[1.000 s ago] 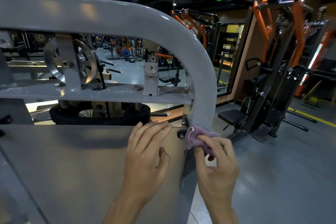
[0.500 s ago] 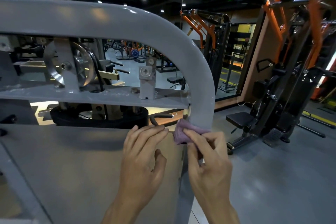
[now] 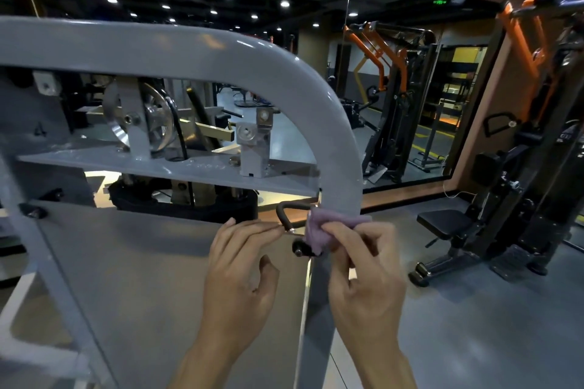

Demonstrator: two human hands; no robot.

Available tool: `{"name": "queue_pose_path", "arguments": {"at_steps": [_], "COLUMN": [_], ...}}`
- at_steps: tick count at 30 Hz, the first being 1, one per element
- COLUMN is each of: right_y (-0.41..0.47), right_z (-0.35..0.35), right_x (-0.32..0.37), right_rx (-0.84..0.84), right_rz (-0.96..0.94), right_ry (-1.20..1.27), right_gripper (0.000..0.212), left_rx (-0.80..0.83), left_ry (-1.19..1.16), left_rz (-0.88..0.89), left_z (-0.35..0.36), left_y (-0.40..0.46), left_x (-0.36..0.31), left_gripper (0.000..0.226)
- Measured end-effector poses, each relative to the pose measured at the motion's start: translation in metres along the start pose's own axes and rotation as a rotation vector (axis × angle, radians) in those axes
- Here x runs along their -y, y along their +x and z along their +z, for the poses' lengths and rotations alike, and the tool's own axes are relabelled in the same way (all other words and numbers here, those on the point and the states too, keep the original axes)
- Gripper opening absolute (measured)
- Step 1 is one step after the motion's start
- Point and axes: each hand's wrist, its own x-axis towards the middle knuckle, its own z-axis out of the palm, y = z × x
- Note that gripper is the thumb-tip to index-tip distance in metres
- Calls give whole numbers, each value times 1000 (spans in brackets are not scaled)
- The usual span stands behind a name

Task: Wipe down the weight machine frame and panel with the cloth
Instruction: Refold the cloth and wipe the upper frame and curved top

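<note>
The grey tubular frame (image 3: pixel 316 85) of the weight machine curves from the top down the right side. A flat translucent panel (image 3: pixel 142 278) fills the space below a grey crossbar. My right hand (image 3: pixel 363 268) pinches a small purple cloth (image 3: pixel 316 230) against the frame's upright, just beside the panel's top right corner. My left hand (image 3: pixel 243 271) lies flat on the panel with straight fingers, fingertips at its top edge. A black bolt knob (image 3: pixel 300 248) and a black hook-shaped pin (image 3: pixel 284 215) sit between the two hands.
A silver pulley (image 3: pixel 151 123) and a metal bracket (image 3: pixel 252 148) stand on the crossbar behind the panel. A black and orange machine with a padded seat (image 3: pixel 448 221) stands at right on the grey floor. A mirror wall (image 3: pixel 395 88) lies beyond.
My right hand with the cloth has moved up the upright and slid a little left toward the panel corner. My left hand stays flat on the panel. The view has shifted closer.
</note>
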Motion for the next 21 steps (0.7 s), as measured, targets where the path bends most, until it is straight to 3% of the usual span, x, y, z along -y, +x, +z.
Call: {"name": "queue_pose_path", "arguments": {"at_steps": [4,8,12,16,21], "right_y": [14,-18,4,39,2], "right_z": [-5,-8,-13,-14,-11], "right_x": [-2,-18,-13,0,-18], "right_rx": [19,113,99,27,68], "right_rz": [-48,-4,-65,-114,-81], "right_ry": [44,-19,26,93,27], "right_gripper": [31,47,28,31,36], "left_rx": [-3,-16,-37,-41,-47], "left_ry": [18,43,40,29,16], "left_rz": [-28,-58,-66,-104,-88], "left_z": [1,2,4,4,3], "left_y": [0,1,1,2,1], "left_x": [-3,-6,-9,-12,-10], "left_gripper": [37,36,39,46,45]}}
